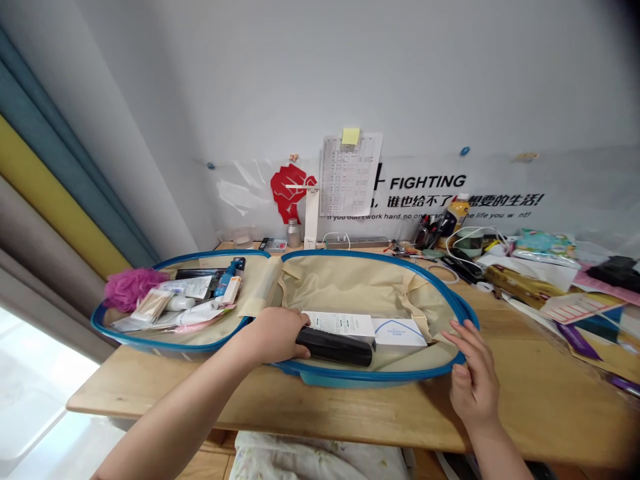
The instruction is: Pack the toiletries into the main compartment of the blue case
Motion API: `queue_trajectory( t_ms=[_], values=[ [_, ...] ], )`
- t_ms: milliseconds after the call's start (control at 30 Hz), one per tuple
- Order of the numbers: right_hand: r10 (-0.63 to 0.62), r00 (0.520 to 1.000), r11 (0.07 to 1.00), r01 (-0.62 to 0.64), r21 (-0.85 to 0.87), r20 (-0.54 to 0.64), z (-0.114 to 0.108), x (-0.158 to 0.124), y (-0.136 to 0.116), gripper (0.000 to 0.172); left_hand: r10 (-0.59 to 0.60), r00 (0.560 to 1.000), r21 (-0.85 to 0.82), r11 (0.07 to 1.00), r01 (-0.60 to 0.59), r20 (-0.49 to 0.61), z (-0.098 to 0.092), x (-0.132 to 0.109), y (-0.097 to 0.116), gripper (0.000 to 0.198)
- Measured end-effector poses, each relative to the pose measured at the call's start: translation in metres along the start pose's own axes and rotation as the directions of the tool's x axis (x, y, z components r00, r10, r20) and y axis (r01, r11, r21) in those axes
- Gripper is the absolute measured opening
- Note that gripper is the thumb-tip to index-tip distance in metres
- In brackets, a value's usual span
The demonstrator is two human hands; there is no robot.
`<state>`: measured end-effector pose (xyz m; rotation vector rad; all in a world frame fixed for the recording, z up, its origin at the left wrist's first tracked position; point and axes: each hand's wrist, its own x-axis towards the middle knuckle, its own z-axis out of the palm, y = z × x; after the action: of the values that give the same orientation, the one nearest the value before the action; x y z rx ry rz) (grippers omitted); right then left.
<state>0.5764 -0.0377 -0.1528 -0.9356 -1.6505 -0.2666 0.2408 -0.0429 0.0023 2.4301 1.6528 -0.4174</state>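
Observation:
An open blue suitcase (380,375) with beige lining lies flat on the wooden desk (530,400). My left hand (273,333) is closed around one end of a black cylinder (336,347), which lies inside the right half near the front rim. Just behind the cylinder rests a long white box (365,327). My right hand (474,380) rests on the suitcase's right front rim, thumb under it and fingers spread above. The left half holds a pink bath pouf (131,287), tubes, a blue bottle (226,277) and several small packets.
The desk's right side is crowded with cables, papers, a yellow bottle (457,215) and packets. A white lamp stand (311,220), a small metal jar (293,233) and a power strip (357,243) stand against the wall. Curtains hang at left. A cushioned seat (315,460) shows below the desk edge.

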Motion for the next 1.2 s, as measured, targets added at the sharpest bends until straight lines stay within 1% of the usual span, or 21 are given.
queue_trajectory(
  t_ms=[133, 233, 400, 567, 767, 900, 1033, 1200],
  values=[
    [0.004, 1.0, 1.0, -0.004, -0.001, -0.004, 0.001, 0.0, 0.0, 0.041, -0.01, 0.999, 0.029, 1.0, 0.011, -0.033, 0.003, 0.006, 0.005, 0.048],
    [0.015, 1.0, 1.0, -0.015, -0.003, -0.003, 0.001, 0.0, -0.001, 0.042, -0.005, 1.0, 0.008, 1.0, 0.005, -0.011, 0.004, 0.01, 0.006, 0.049],
    [0.017, 1.0, 1.0, -0.017, -0.012, 0.007, 0.0, 0.001, -0.001, 0.042, -0.014, 1.0, -0.052, 0.999, 0.014, 0.003, 0.006, 0.013, 0.002, 0.055],
    [0.017, 1.0, 1.0, -0.017, 0.002, -0.002, 0.0, 0.0, -0.001, 0.04, -0.003, 0.999, -0.082, 0.997, 0.007, 0.049, 0.008, 0.015, -0.002, 0.051],
    [0.01, 1.0, 1.0, -0.01, 0.003, 0.003, 0.001, 0.0, 0.0, 0.042, -0.002, 0.999, -0.055, 0.998, 0.004, 0.051, 0.01, 0.02, -0.001, 0.048],
    [0.018, 1.0, 1.0, -0.018, -0.01, 0.011, 0.0, -0.001, 0.0, 0.043, -0.023, 1.0, -0.049, 0.998, 0.024, 0.019, 0.013, 0.021, 0.001, 0.052],
    [0.02, 1.0, 1.0, -0.02, -0.014, 0.007, 0.0, 0.0, -0.001, 0.043, -0.04, 0.999, -0.028, 0.999, 0.039, -0.008, 0.015, 0.023, 0.002, 0.048],
    [0.015, 1.0, 1.0, -0.015, -0.011, 0.004, 0.0, 0.002, -0.003, 0.041, -0.051, 0.998, -0.011, 0.999, 0.051, 0.034, 0.019, 0.03, 0.002, 0.047]
  ],
)
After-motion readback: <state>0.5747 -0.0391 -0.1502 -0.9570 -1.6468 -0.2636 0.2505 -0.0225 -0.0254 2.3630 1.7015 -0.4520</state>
